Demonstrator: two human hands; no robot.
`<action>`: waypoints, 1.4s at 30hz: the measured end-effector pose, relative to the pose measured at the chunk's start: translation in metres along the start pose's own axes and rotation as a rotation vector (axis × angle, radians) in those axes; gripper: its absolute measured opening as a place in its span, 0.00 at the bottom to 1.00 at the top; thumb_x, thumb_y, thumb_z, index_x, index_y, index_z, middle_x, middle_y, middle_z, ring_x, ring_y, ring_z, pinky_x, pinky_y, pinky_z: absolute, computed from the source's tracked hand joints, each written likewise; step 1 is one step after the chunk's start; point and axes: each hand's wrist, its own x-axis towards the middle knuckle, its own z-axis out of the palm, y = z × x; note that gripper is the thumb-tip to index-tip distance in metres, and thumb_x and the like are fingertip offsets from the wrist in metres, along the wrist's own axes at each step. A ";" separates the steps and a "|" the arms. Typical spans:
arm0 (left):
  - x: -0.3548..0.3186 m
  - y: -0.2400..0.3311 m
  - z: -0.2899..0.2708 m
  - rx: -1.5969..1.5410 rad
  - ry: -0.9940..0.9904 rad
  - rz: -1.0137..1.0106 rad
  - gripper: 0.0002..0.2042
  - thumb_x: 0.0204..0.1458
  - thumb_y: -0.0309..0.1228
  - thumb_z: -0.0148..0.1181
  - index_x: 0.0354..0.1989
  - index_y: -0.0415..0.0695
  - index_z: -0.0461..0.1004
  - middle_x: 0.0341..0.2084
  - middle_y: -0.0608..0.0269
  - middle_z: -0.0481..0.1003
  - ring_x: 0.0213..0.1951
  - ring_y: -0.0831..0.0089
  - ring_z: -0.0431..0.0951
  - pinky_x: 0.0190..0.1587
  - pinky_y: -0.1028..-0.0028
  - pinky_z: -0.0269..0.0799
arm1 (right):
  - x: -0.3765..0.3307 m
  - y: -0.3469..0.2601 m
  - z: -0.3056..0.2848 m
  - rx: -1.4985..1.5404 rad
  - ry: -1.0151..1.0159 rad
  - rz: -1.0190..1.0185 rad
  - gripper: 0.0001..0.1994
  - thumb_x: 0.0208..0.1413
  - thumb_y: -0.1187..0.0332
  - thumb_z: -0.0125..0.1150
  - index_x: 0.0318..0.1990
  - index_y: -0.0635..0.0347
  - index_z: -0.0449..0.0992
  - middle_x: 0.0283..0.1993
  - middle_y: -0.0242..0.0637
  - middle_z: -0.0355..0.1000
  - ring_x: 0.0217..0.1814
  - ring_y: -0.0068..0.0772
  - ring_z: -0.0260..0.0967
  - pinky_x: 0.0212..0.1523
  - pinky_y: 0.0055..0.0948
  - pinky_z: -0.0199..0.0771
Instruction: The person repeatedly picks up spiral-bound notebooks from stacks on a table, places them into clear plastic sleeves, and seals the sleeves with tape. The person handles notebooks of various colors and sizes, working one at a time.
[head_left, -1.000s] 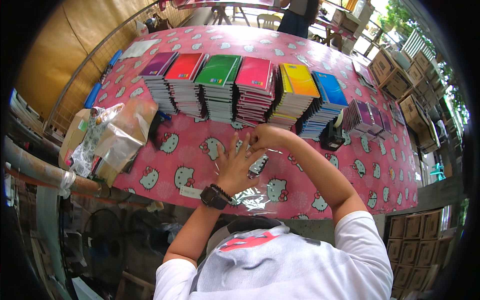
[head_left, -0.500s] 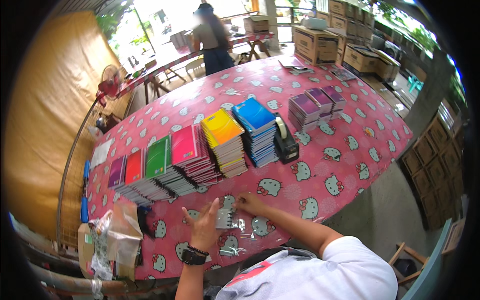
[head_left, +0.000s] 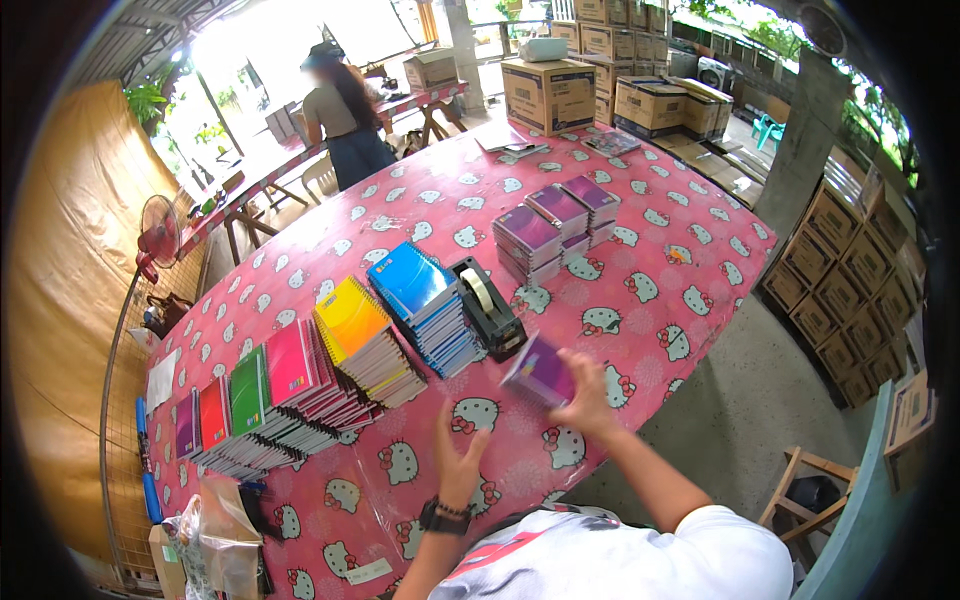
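Observation:
My right hand (head_left: 588, 398) grips a purple notebook (head_left: 541, 372) by its right side, just above the table; whether it is one book or a few together, I cannot tell. My left hand (head_left: 460, 455) is open and empty, fingers apart, over the table to the left of it. A black tape dispenser (head_left: 487, 308) stands just beyond the held notebook. Beside it runs a row of spiral notebook piles: blue (head_left: 412, 280), yellow (head_left: 352, 318), pink (head_left: 298, 362), green (head_left: 250, 388), red (head_left: 214, 412) and purple (head_left: 187, 424). Farther off stand purple notebook stacks (head_left: 530, 232) in a group.
The pink cartoon-cat tablecloth (head_left: 600, 322) covers the table. A plastic bag (head_left: 225, 530) lies at the near left corner. Cardboard boxes (head_left: 548, 96) stand at the far end and more boxes (head_left: 840, 270) at right. Another person (head_left: 345, 120) stands by a far table; a red fan (head_left: 160, 235) is at left.
The small spiral notebook that was between my hands is no longer seen there. My right hand has moved right and away from me, now with a purple notebook. The view has shifted rightward.

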 end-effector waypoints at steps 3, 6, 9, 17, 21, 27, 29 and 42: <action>-0.024 0.008 -0.050 0.330 0.035 0.033 0.17 0.45 0.30 0.63 0.45 0.42 0.73 0.51 0.53 0.67 0.55 0.59 0.64 0.57 0.64 0.58 | 0.056 0.104 -0.022 -0.075 0.165 0.218 0.45 0.21 0.58 0.73 0.57 0.51 0.64 0.49 0.43 0.64 0.52 0.48 0.60 0.54 0.44 0.60; -0.066 -0.017 -0.107 0.704 0.161 0.024 0.11 0.46 0.31 0.60 0.37 0.42 0.76 0.47 0.54 0.69 0.53 0.56 0.65 0.56 0.60 0.57 | 0.126 0.187 -0.046 -0.306 0.271 0.404 0.46 0.29 0.53 0.72 0.62 0.47 0.59 0.63 0.51 0.55 0.62 0.56 0.53 0.62 0.44 0.55; -0.105 -0.040 -0.150 0.743 -0.013 -0.082 0.16 0.48 0.34 0.57 0.46 0.44 0.73 0.54 0.52 0.64 0.57 0.51 0.60 0.58 0.53 0.54 | 0.172 0.251 -0.055 -0.497 -0.085 0.499 0.42 0.41 0.56 0.62 0.67 0.42 0.51 0.71 0.46 0.39 0.72 0.59 0.33 0.63 0.60 0.47; -0.139 -0.059 -0.154 1.197 -0.144 -0.261 0.33 0.49 0.44 0.55 0.64 0.48 0.55 0.65 0.53 0.49 0.64 0.44 0.47 0.60 0.38 0.44 | 0.183 0.164 0.034 -0.083 0.019 0.062 0.22 0.48 0.74 0.54 0.54 0.55 0.70 0.56 0.44 0.67 0.59 0.42 0.64 0.57 0.43 0.63; -0.116 -0.063 -0.130 1.194 0.086 -0.345 0.32 0.49 0.43 0.55 0.64 0.48 0.55 0.64 0.54 0.52 0.64 0.47 0.48 0.61 0.42 0.45 | 0.077 -0.004 0.081 0.628 -0.522 0.183 0.14 0.46 0.81 0.52 0.41 0.61 0.76 0.37 0.32 0.74 0.36 0.22 0.70 0.40 0.22 0.69; -0.128 -0.071 -0.178 1.098 0.282 -0.262 0.32 0.52 0.43 0.52 0.64 0.46 0.53 0.64 0.53 0.52 0.64 0.53 0.50 0.62 0.46 0.43 | -0.067 -0.168 0.136 0.258 -0.820 -0.768 0.23 0.50 0.60 0.58 0.55 0.49 0.68 0.62 0.39 0.59 0.66 0.47 0.50 0.62 0.53 0.48; -0.137 -0.070 -0.190 1.208 0.230 -0.313 0.32 0.52 0.44 0.52 0.64 0.46 0.53 0.64 0.53 0.52 0.64 0.54 0.51 0.61 0.48 0.44 | -0.078 -0.173 0.146 0.066 -0.917 -0.791 0.28 0.51 0.53 0.57 0.60 0.45 0.63 0.67 0.37 0.52 0.71 0.48 0.41 0.64 0.56 0.40; -0.168 -0.061 -0.200 1.223 0.054 -0.213 0.33 0.51 0.54 0.48 0.62 0.47 0.57 0.64 0.55 0.51 0.65 0.59 0.50 0.57 0.43 0.46 | 0.000 -0.251 0.137 0.338 -1.017 -0.785 0.17 0.46 0.69 0.61 0.47 0.59 0.74 0.48 0.42 0.72 0.54 0.47 0.64 0.58 0.40 0.61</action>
